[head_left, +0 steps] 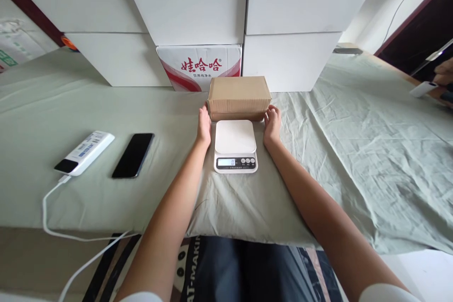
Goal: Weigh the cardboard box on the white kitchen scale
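Note:
A brown cardboard box (239, 89) sits closed on the cloth-covered table, just behind a white digital kitchen scale (235, 138). My left hand (204, 125) presses against the box's left end, with its fingers pointing forward along that side. At the right end, my right hand (272, 123) grips the near corner, its fingers partly hidden by the box. Between my wrists stands the scale, its plate bare and its lit display reading 0.
To the left lie a black smartphone (133, 155) and a white power bank (85, 152) with a white cable (45, 210). Large white boxes (198, 0) and a printed water carton (201, 67) form a wall behind. Another person's hand (445, 71) shows at the right edge.

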{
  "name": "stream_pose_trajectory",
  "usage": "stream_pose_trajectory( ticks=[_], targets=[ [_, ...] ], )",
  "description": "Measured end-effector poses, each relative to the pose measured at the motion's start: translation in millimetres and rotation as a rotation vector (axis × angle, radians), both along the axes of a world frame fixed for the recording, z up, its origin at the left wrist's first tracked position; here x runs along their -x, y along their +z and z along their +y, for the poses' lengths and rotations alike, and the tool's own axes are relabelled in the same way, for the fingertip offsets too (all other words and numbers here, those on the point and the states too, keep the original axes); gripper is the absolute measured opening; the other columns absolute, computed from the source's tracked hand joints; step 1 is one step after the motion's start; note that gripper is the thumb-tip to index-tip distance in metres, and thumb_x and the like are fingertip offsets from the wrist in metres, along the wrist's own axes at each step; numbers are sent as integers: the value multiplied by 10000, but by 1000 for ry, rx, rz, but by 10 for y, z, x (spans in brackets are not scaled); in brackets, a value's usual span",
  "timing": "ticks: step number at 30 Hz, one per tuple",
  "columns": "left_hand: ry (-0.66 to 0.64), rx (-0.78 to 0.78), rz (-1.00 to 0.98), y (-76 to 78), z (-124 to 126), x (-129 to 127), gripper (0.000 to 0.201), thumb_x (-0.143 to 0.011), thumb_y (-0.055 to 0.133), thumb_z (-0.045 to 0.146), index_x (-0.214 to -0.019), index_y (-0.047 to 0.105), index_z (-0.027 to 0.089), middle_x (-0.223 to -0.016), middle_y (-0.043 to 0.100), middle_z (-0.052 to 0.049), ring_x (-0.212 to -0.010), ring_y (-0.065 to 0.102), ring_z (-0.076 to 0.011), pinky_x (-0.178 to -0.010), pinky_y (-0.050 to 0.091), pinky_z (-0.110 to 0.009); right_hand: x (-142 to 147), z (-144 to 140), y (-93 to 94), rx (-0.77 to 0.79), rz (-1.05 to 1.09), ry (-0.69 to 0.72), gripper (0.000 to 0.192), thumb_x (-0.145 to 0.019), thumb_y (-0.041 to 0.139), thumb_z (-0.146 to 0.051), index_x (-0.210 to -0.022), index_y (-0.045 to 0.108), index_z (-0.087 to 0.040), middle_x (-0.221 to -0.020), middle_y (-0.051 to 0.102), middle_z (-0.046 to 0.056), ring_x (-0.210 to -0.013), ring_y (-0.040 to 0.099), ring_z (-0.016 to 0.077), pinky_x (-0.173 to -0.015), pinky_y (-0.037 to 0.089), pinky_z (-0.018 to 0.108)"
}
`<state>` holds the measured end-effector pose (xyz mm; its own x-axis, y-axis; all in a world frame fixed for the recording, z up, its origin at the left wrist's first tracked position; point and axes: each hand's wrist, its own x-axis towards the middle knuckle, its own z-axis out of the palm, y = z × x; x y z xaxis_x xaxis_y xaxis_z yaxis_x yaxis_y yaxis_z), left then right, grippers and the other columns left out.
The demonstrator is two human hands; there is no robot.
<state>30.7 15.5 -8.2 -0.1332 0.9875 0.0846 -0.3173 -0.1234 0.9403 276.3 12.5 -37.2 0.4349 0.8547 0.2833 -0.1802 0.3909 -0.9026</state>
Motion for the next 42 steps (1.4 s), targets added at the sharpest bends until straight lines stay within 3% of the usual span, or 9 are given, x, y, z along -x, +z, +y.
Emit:
stream_pose_trajectory(
  ticks=[3, 8, 13, 18, 27, 33, 42],
  targets=[
    [-14, -9, -36, -15, 4, 20, 765, -1168, 178, 635, -1801, 471, 321, -1956, 340, -17, -1830, 292, -190, -1490, 266, -404, 29, 4, 30, 58, 87, -39, 410, -950, 617, -635, -1199, 614, -310, -1350, 657, 58, -1377, 638, 227, -1276, 530, 495],
    [-37, -4, -29, -13, -15, 37, 863, -1115, 230, 807, -1768, 523, 326, -1964, 328, -43, -1828, 308, -203, -1461, 302, -361, 51, -25, 70, 67, 108, -29, 422, -937, 637, -667, -1167, 634, -313, -1299, 698, 39, -1320, 674, 224, -1270, 537, 483],
    [-46, -30, -39, -26, -14, 45, 798, -1127, 255, 765, -1712, 592, 340, -1932, 407, -45, -1819, 337, -215, -1468, 300, -397, 56, -30, 76, 61, 89, -23, 435, -934, 634, -691, -1134, 663, -306, -1234, 711, 37, -1270, 682, 227, -1202, 570, 451],
    [-59, -16, -51, -24, -10, 45, 792, -1147, 212, 708, -1727, 570, 305, -1953, 360, -56, -1816, 343, -206, -1460, 308, -374, 62, -29, 89, 71, 123, -19, 445, -912, 655, -698, -1121, 694, -307, -1210, 739, 27, -1242, 690, 230, -1228, 564, 458],
    [-71, -48, -16, -20, -32, 32, 872, -1055, 318, 882, -1622, 675, 325, -1877, 503, -84, -1802, 384, -260, -1456, 336, -413, 48, -24, 57, 56, 80, 16, 427, -959, 618, -661, -1179, 721, -310, -1233, 772, 29, -1223, 714, 226, -1208, 570, 445],
    [-74, -41, -18, -10, -33, 11, 907, -1034, 334, 904, -1610, 678, 294, -1851, 535, -120, -1789, 412, -284, -1459, 338, -440, 7, 28, 20, 77, 51, 25, 467, -945, 614, -703, -1172, 719, -308, -1184, 780, 30, -1178, 713, 230, -1109, 610, 424],
    [-88, -75, -26, -60, -21, 31, 806, -1070, 351, 831, -1566, 698, 298, -1850, 541, -101, -1783, 424, -266, -1458, 337, -427, 18, -6, 27, 70, 31, 17, 437, -930, 636, -675, -1173, 708, -319, -1159, 770, 3, -1199, 687, 225, -1123, 600, 429]
  ],
)
